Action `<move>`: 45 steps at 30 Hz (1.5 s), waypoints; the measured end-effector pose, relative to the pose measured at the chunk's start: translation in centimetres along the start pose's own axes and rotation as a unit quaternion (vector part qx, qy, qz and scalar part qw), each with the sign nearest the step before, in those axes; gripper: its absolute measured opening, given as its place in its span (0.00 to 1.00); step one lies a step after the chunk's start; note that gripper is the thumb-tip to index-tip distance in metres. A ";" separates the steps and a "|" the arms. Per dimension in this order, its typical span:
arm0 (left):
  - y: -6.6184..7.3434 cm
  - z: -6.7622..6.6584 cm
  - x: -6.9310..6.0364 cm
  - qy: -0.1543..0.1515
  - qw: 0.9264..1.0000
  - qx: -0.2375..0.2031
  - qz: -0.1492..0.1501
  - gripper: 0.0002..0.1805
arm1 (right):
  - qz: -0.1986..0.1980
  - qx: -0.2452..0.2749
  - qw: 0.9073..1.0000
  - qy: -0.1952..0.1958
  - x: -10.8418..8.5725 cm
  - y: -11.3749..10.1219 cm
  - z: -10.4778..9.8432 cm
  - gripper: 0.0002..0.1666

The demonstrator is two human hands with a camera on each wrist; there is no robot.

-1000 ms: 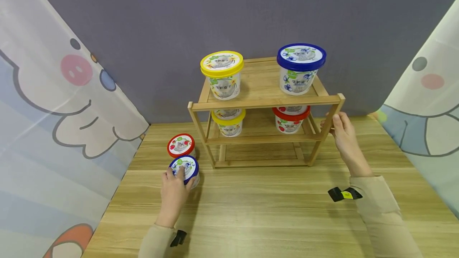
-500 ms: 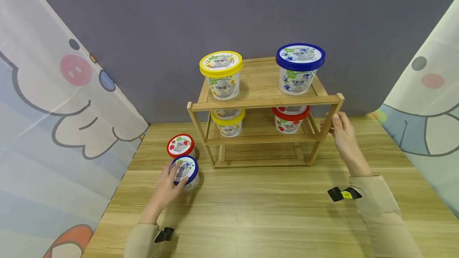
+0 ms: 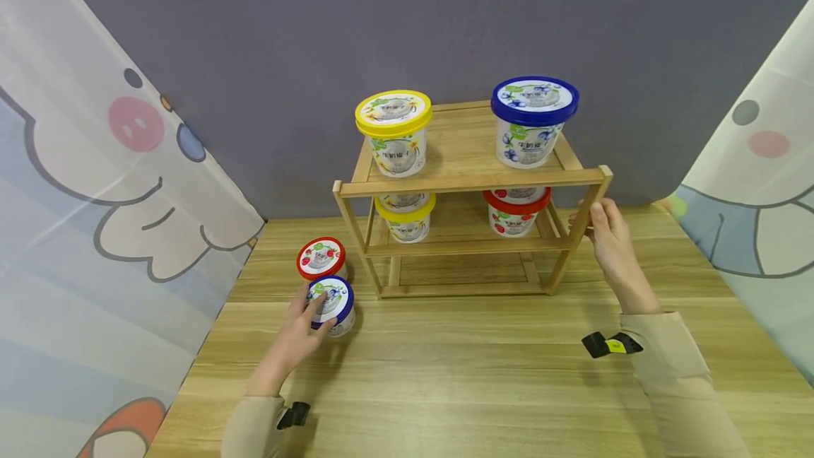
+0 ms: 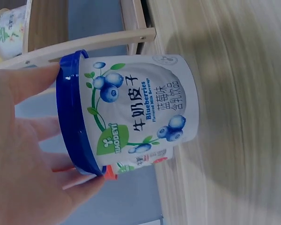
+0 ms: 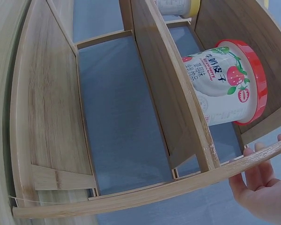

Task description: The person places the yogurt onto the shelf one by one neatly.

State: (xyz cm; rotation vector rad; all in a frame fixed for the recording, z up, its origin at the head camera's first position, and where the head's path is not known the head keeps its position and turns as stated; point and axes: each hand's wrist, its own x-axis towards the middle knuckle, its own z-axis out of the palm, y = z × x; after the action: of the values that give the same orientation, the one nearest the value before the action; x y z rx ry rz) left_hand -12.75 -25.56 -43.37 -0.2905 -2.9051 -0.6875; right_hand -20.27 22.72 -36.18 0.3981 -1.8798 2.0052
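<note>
At the left, a blue-lidded blueberry tub [image 3: 343, 322] stands on the table with my left hand [image 3: 294, 339] over its lid. In the left wrist view the thumb and fingers of that hand [image 4: 28, 154] grip the blue rim of the tub [image 4: 140, 103] from both sides. My right hand [image 3: 615, 256] holds the right upright of the wooden rack [image 3: 470, 181]; in the right wrist view the thumb and fingers [image 5: 267, 187] curl round that post [image 5: 131, 200]. A red-lidded tub [image 3: 321, 258] stands just behind the blueberry one.
On the rack's top shelf stand a yellow-lidded tub [image 3: 397, 154] at left and a blue-lidded tub [image 3: 524, 143] at right. The middle shelf holds another yellow-lidded tub [image 3: 409, 229] and a red-lidded tub [image 3: 511, 223]. A grey partition [image 3: 286, 41] rises behind the rack.
My left hand has shifted to the lower left side of the blueberry tub's lid, its wrist and sleeve moving left. The right hand, the rack and its tubs look unmoved.
</note>
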 end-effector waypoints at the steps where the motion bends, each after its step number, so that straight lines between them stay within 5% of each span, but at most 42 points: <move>1: 0.1 0.1 0.0 0.004 1.000 0.005 0.000 0.30 | 0.000 -0.002 1.000 0.000 0.0 0.0 0.0 0.10; 15: 2.1 0.6 0.0 0.047 0.995 0.080 -0.027 0.31 | -0.005 0.009 1.000 -0.007 0.1 0.2 0.0 0.10; 29: 4.1 2.1 0.6 0.144 0.973 0.177 -0.033 0.30 | 0.006 -0.039 0.999 0.000 -0.1 -0.1 -0.1 0.11; 37: 4.6 2.8 1.0 0.197 0.962 0.183 -0.041 0.30 | 0.008 -0.029 1.000 0.001 -0.1 -0.1 -0.1 0.11; 45: 4.8 3.0 1.0 0.206 0.962 0.160 -0.076 0.31 | 0.003 -0.020 1.000 0.000 0.0 -0.1 -0.1 0.11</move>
State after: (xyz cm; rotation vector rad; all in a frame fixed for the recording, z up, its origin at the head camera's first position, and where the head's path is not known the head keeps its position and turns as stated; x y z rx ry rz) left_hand -13.00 -19.82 -43.83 0.1054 -2.5897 -0.2460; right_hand -20.21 22.80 -36.15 0.3808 -1.9206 1.9673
